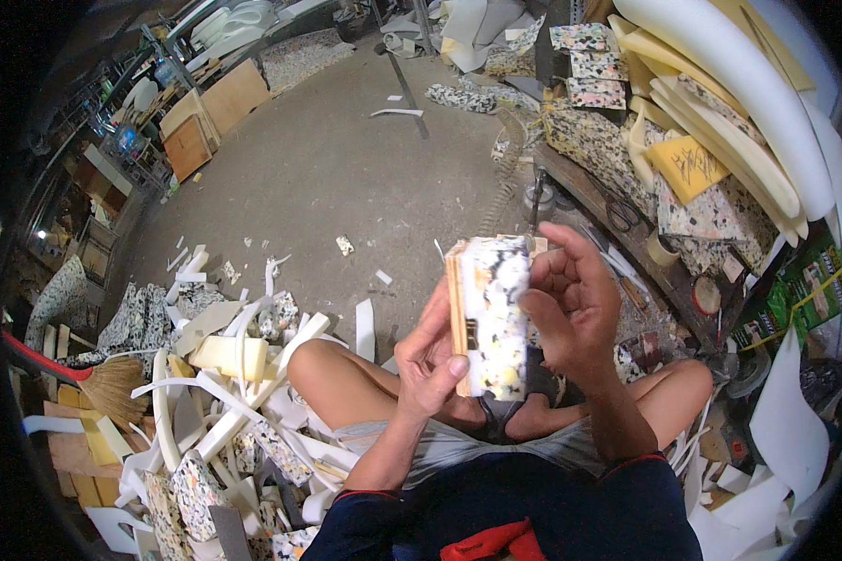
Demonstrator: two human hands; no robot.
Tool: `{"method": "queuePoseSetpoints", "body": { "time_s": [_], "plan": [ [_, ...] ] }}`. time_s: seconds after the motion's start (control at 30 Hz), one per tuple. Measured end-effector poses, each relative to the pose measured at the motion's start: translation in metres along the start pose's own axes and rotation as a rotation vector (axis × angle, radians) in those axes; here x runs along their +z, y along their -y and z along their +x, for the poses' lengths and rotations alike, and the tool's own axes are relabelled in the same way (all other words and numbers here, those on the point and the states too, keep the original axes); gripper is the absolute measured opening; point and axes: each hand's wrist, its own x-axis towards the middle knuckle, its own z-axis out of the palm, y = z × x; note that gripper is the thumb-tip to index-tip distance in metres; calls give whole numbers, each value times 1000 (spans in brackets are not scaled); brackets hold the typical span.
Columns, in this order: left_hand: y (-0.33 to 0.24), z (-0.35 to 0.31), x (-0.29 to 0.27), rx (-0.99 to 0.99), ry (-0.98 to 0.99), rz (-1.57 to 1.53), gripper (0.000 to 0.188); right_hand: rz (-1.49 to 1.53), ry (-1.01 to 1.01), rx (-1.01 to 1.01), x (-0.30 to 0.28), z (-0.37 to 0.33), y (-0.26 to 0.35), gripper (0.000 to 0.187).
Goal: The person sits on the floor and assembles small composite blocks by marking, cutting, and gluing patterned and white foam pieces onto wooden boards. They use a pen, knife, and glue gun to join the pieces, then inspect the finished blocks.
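Observation:
My left hand [432, 351] grips a speckled foam block [499, 323] from its left side, with the thumb on the front face near the lower end. Layers of what looks like plywood [457, 304] run along the block's left edge. The foam is white with black, yellow and pink flecks. My right hand [575, 304] is at the block's right side, fingers loosely bent and apart, with nothing visible in it. Its thumb points at the block's right edge; whether it touches cannot be made out. The block is held up over my crossed legs.
Foam offcuts and strips [239, 397] pile up at my left beside a straw broom [114, 388]. On the right, a low wooden bench [589, 187] bears scissors [620, 215], a yellow foam piece [688, 168] and speckled slabs. Wooden boards [189, 145] lean far left across the concrete floor [337, 178].

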Motion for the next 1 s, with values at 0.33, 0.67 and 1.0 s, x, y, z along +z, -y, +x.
{"method": "queuePoseSetpoints", "body": {
  "time_s": [0.33, 0.67, 1.0],
  "plan": [
    [13, -9, 0, 516, 114, 704, 72, -162, 131, -31, -15, -53, -9, 70],
    [23, -15, -12, 501, 141, 594, 78, -67, 99, -107, 8, -59, -17, 66],
    [9, 16, -26, -11, -144, 93, 93, 220, 418, 142, -6, 2, -33, 115]
  ]
}}
